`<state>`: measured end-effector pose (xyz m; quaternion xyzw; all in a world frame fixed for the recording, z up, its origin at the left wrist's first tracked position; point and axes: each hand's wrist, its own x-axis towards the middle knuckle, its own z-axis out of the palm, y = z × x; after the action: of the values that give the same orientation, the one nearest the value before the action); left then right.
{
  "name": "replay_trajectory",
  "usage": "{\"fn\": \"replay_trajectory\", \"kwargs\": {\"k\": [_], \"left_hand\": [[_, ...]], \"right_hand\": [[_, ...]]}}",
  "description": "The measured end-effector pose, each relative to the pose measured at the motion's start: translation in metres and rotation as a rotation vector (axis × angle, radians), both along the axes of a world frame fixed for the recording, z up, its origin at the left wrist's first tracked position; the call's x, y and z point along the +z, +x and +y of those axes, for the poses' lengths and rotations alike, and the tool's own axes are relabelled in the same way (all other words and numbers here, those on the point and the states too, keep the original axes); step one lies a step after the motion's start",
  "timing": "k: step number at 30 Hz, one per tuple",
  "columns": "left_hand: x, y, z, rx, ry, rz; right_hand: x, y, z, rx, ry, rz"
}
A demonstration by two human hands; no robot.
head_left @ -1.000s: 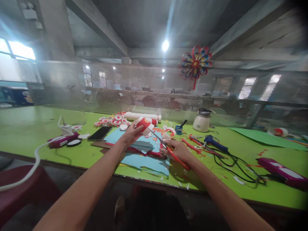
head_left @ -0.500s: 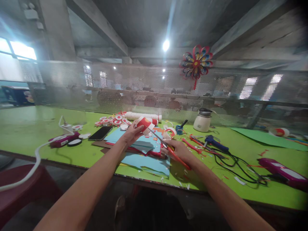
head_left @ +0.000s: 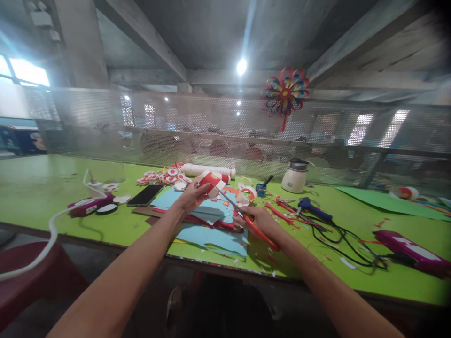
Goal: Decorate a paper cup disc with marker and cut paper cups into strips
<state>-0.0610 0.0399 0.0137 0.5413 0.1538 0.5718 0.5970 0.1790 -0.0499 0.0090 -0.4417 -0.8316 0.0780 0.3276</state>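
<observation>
My left hand (head_left: 194, 196) is closed on a red-and-white paper cup (head_left: 215, 179) with a yellow mark, held tilted above a stack of paper. My right hand (head_left: 259, 220) grips scissors with orange-red handles (head_left: 260, 233). Their blades point up and left, with the tips at the cup's edge; whether they are cutting into it I cannot make out. Beneath both hands lie light blue paper sheets (head_left: 211, 239), with red and brown sheets partly hidden under the upper ones. Curled cut paper pieces (head_left: 247, 193) lie just behind the scissors.
Left of the stack are a phone (head_left: 145, 195), a purple power strip (head_left: 89, 206) and several red-and-white discs (head_left: 171, 172). On the right lie a blue glue gun (head_left: 314, 210), its black cord, a blue jar (head_left: 261, 189), a cream kettle (head_left: 294, 178) and another purple strip (head_left: 410, 251).
The whole view has shifted slightly, with things now a little further left. Both hands keep their holds on the cup and the scissors, almost unmoved.
</observation>
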Motion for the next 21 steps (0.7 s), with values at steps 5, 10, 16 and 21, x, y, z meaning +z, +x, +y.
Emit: {"fn": "replay_trajectory", "kwargs": {"k": [5,10,16,21], "left_hand": [[-0.0005,-0.0005,0.0003,-0.044,0.017,0.014],[-0.0022,-0.0021,0.0041,-0.055,0.033,0.048],[-0.0030,-0.0017,0.0039,-0.043,0.015,0.062],[-0.0012,-0.0003,0.0009,-0.051,0.018,0.057]], "right_hand": [[-0.0027,-0.0002,0.0017,0.006,0.021,-0.002],[-0.0035,0.0037,0.0036,0.012,0.032,-0.003],[-0.0006,0.0034,0.0023,0.026,0.009,-0.001],[-0.0010,0.0031,0.0026,0.026,0.008,-0.002]]}}
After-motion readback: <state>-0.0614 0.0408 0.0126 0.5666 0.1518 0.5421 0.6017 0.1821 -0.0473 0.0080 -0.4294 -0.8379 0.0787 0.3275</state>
